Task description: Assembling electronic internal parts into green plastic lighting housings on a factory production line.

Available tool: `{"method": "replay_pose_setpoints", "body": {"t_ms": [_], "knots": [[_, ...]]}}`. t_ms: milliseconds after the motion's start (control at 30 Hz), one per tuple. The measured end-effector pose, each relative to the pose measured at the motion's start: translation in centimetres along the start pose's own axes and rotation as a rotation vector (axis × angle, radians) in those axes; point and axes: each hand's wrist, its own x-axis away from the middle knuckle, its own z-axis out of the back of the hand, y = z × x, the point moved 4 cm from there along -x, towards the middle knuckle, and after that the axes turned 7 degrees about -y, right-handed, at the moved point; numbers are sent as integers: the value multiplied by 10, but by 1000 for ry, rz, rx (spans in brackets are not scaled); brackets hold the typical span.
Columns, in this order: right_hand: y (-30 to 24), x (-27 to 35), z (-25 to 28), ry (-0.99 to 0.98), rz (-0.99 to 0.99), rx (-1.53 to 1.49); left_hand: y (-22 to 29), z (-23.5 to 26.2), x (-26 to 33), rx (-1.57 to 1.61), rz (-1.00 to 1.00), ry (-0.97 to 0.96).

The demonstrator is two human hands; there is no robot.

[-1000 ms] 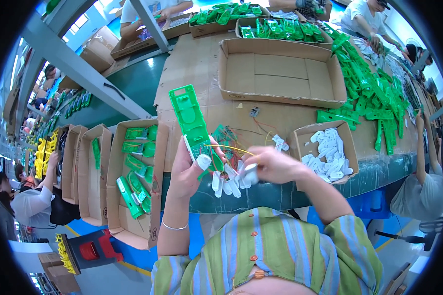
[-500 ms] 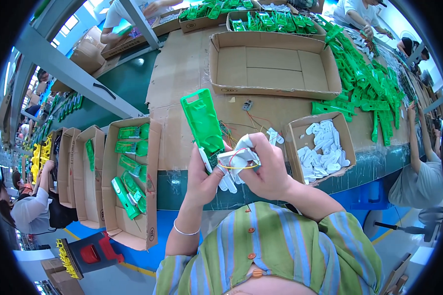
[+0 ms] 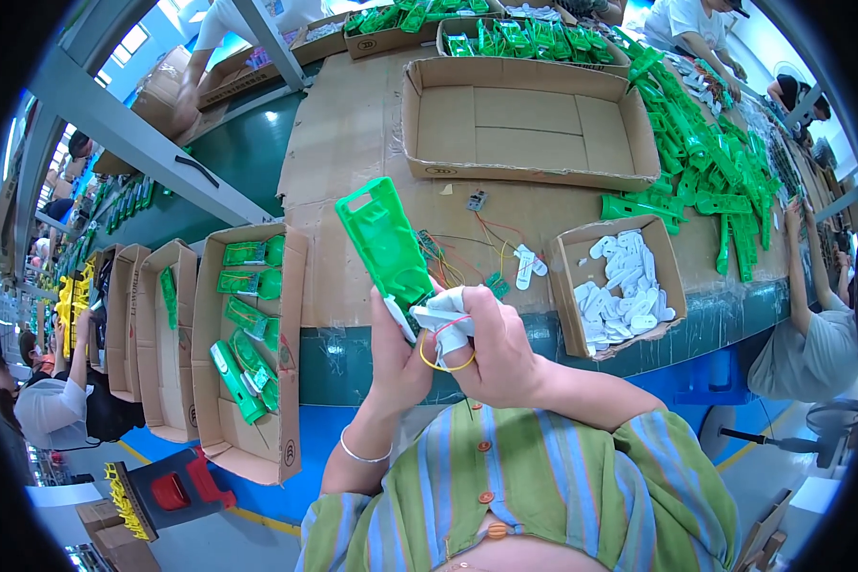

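Both hands meet at the green case's lower end: left hand grips it, right hand pinches the white piece, case slanting up-left.

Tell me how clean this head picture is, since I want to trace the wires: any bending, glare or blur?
Head view: strong fisheye, the table edge bows and a black rim frames the picture; bright window glare at the upper left; the green housing and white part in the left hand and right hand look sharp; thin wires stay faint.
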Motion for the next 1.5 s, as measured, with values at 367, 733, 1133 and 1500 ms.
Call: {"method": "replay_pose_setpoints", "body": {"t_ms": [367,733,1133,1500], "knots": [[9,4,-7,-8,-63,-22,-4,3,7,-211,31,32],[15,-41,43,-207,27,686,-24,2,24,-71,261,-173],[57,-33,42,8,177,216,2,-19,39,613,545,-95],[70,-7,32,-155,-288,-760,-22,-14,47,625,556,-122]]}}
